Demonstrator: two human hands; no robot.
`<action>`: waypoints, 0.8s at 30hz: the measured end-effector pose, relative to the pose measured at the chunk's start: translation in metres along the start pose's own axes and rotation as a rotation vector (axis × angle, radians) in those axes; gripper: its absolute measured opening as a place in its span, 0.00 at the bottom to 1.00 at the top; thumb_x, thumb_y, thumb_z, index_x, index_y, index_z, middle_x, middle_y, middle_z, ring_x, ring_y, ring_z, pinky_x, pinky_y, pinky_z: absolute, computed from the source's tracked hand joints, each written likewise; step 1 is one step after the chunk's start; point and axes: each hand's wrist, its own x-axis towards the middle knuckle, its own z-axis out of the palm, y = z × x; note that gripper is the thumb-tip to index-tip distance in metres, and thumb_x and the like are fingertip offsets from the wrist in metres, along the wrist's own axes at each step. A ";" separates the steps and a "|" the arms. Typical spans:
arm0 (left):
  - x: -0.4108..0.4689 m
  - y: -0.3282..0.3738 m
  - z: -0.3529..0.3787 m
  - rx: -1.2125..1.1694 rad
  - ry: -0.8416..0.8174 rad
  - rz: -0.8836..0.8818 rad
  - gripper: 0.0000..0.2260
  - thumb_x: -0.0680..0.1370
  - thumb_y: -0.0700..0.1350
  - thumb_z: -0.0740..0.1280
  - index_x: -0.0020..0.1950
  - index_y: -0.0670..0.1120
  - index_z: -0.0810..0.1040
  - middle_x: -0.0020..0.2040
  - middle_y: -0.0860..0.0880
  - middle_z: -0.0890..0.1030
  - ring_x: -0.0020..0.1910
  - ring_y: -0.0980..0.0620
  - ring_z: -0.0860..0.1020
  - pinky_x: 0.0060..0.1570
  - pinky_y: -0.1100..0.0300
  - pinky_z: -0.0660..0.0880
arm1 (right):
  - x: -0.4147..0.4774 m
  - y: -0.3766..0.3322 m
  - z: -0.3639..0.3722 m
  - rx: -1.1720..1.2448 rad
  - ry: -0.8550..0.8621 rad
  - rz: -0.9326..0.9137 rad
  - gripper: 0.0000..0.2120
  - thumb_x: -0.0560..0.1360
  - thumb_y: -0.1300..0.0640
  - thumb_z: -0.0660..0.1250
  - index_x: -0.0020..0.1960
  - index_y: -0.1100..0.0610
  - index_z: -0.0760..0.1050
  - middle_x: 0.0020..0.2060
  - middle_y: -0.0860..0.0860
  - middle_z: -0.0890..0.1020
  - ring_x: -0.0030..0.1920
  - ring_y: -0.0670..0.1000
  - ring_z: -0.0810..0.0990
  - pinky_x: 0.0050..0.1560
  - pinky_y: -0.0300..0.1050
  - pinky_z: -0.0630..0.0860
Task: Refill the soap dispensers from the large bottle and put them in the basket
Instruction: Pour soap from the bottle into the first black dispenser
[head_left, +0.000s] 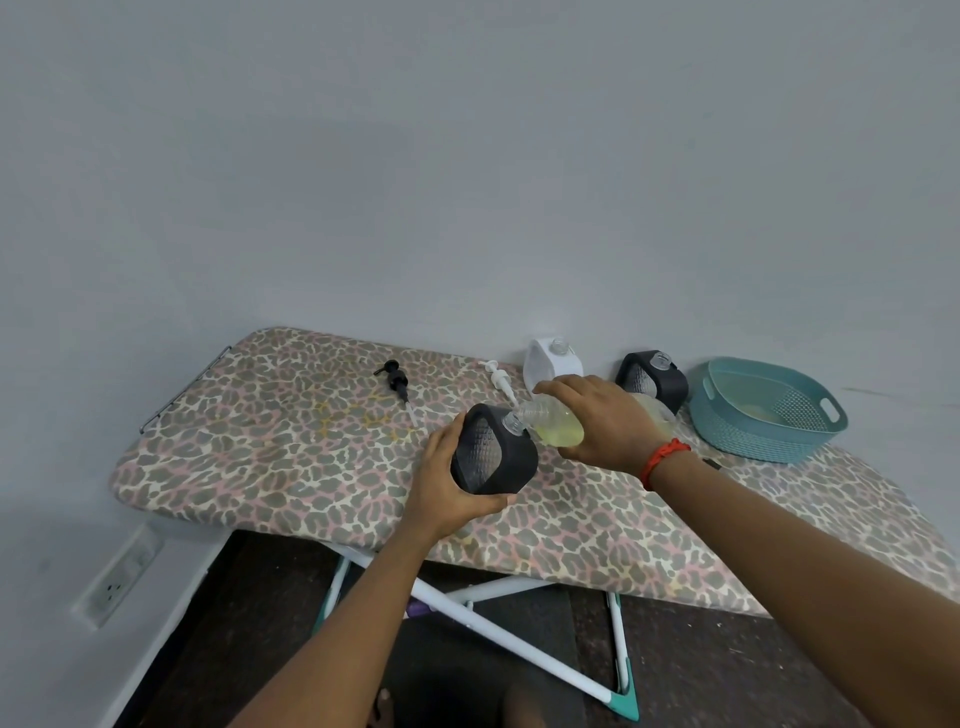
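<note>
My left hand grips a black soap dispenser with its pump off, resting on the leopard-print board. My right hand holds a clear large bottle of yellow liquid, tipped sideways with its mouth at the dispenser's clear neck. A white dispenser and a second black dispenser stand open at the back. A black pump and a white pump lie loose on the board. A teal basket sits at the right.
The board stands on white and teal folding legs over a dark floor. A grey wall runs close behind it. A wall socket is low on the left. A metal rest sticks out at the board's left end.
</note>
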 end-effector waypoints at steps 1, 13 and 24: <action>0.000 0.000 0.000 0.000 0.002 0.000 0.56 0.62 0.57 0.85 0.83 0.52 0.58 0.75 0.50 0.65 0.74 0.49 0.67 0.73 0.44 0.69 | 0.000 0.000 0.000 -0.013 0.006 -0.004 0.37 0.68 0.45 0.78 0.74 0.48 0.69 0.67 0.51 0.77 0.62 0.57 0.78 0.62 0.54 0.75; -0.002 -0.001 -0.001 -0.017 0.024 0.015 0.55 0.59 0.59 0.82 0.82 0.50 0.61 0.74 0.50 0.65 0.73 0.49 0.67 0.72 0.44 0.70 | 0.000 -0.001 -0.001 -0.076 0.031 -0.028 0.33 0.71 0.42 0.76 0.72 0.50 0.72 0.66 0.53 0.78 0.62 0.59 0.78 0.62 0.56 0.75; 0.000 -0.002 -0.001 -0.033 0.041 0.035 0.52 0.59 0.57 0.83 0.80 0.50 0.64 0.70 0.53 0.69 0.70 0.52 0.70 0.70 0.45 0.72 | 0.002 -0.003 -0.002 -0.121 0.035 -0.034 0.33 0.70 0.43 0.78 0.72 0.50 0.73 0.67 0.53 0.78 0.62 0.59 0.79 0.64 0.56 0.74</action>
